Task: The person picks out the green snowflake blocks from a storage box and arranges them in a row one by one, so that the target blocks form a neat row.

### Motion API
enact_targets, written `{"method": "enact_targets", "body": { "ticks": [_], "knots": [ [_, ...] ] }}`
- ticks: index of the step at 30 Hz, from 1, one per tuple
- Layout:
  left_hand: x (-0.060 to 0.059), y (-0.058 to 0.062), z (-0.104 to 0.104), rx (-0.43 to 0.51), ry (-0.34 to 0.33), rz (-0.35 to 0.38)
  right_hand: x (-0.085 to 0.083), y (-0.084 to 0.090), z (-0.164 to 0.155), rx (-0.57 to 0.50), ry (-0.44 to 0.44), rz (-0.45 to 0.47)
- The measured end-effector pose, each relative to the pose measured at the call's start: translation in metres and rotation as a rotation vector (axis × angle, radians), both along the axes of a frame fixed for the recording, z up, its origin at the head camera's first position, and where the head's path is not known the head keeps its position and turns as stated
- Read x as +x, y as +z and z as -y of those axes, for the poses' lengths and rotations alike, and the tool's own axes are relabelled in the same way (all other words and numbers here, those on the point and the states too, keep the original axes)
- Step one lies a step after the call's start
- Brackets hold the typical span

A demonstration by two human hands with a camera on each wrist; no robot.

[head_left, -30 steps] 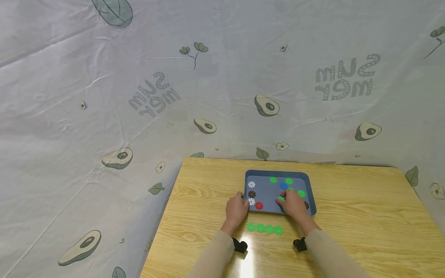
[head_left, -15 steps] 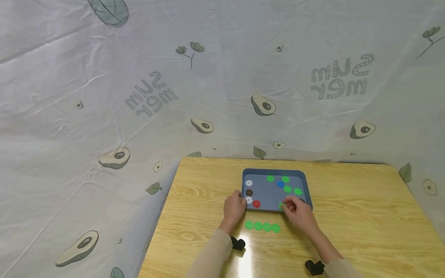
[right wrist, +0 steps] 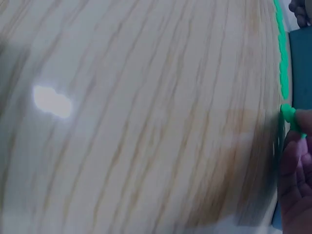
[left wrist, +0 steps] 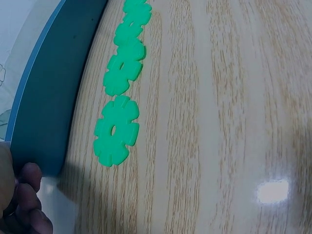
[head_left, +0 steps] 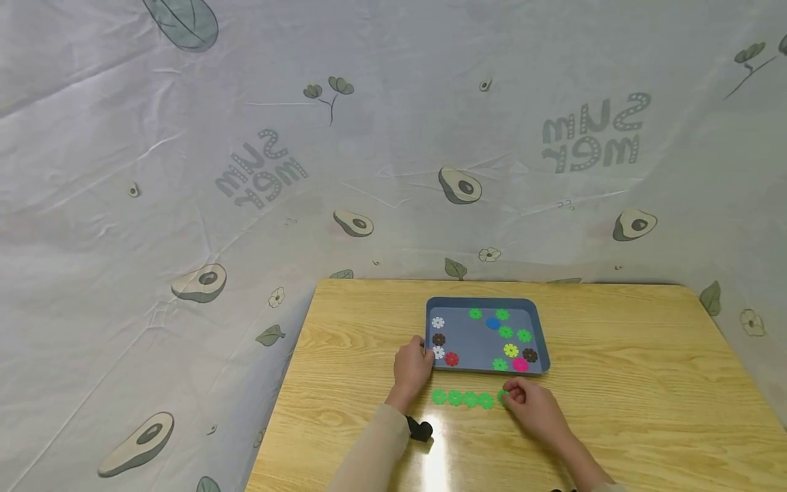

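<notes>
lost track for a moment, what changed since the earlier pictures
The right hand moved back from over the tray past its near edge, now pinching a green piece beside the right end of the green row. The left hand stayed at the tray's left side; tray and row stayed put.

Printed sheeting (head_left: 393, 137) screens the table (head_left: 627, 369) like a booth.

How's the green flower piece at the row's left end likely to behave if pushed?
The green flower piece probably slides rather than rolls, since it lies flat on the table. It's likely light, looking thin with notches and a central hole.
</notes>
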State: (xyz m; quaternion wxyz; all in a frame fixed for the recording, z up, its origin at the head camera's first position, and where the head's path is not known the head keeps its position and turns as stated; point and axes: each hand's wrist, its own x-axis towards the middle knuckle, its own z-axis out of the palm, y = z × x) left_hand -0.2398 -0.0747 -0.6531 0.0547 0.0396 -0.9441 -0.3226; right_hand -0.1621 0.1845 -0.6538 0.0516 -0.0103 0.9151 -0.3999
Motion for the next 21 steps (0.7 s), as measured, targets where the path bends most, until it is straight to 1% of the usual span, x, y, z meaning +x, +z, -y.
{"method": "enact_targets", "body": {
  "ticks": [9,15,21],
  "knots": [
    [-0.002,0.001,0.000,0.009,0.000,0.016,-0.002,0.001,0.009,0.067,0.007,-0.015],
    [-0.002,0.000,0.001,0.021,-0.003,0.022,-0.001,0.004,0.012,0.076,0.024,-0.018],
    [-0.001,-0.002,0.002,0.016,-0.014,0.031,0.003,0.008,0.012,0.079,0.019,-0.035]
  ]
}}
